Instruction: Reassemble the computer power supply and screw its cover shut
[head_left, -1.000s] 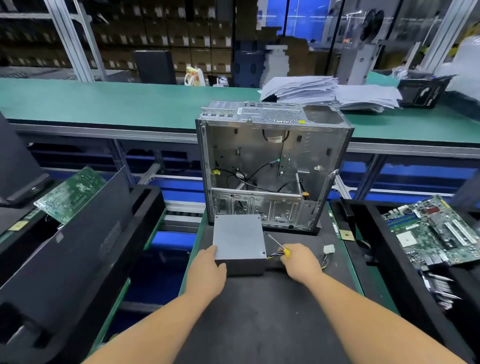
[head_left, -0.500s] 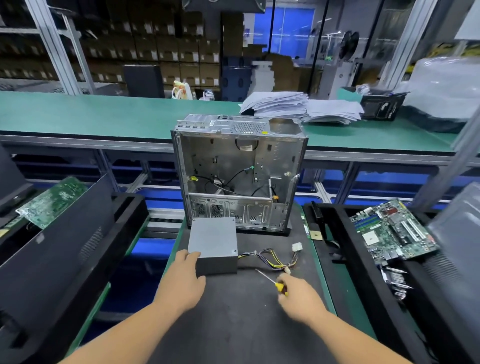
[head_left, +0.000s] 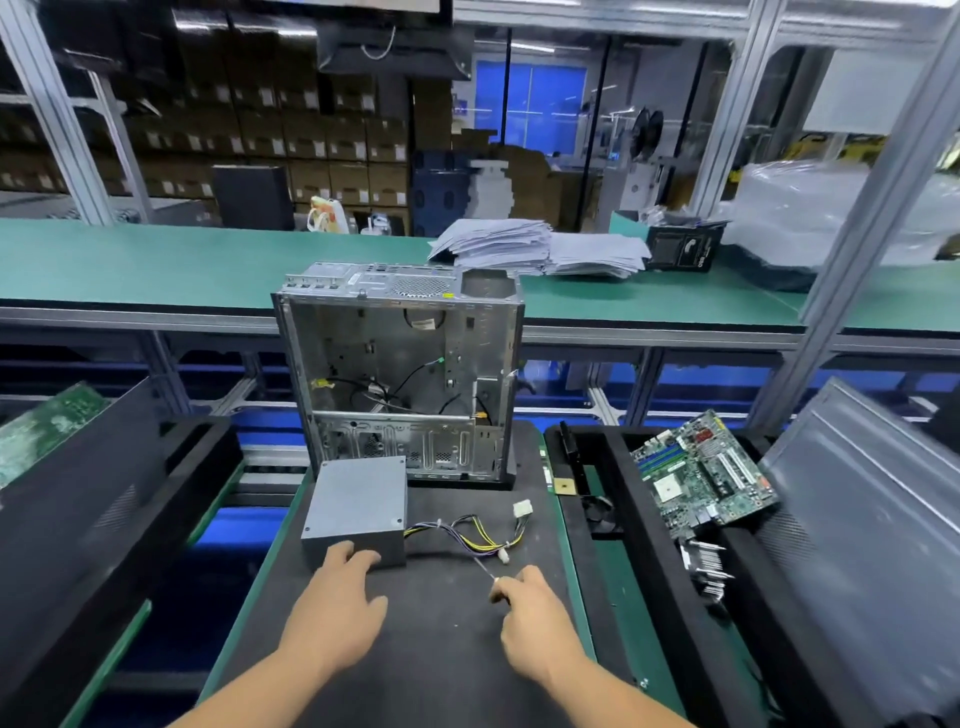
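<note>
Electronics assembly workshop, long green-matted benches (head_left: 156, 260), aluminium frame posts (head_left: 857, 218), stacked cartons (head_left: 311, 140), loose motherboard (head_left: 706, 478)

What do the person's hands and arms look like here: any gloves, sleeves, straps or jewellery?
Both are bare. The left hand and right hand wear no gloves, and no rings, watch or wrist strap show. Both forearms are uncovered right to the bottom edge of the picture, so no sleeve is in view. No markings or cables show on either arm.
</note>
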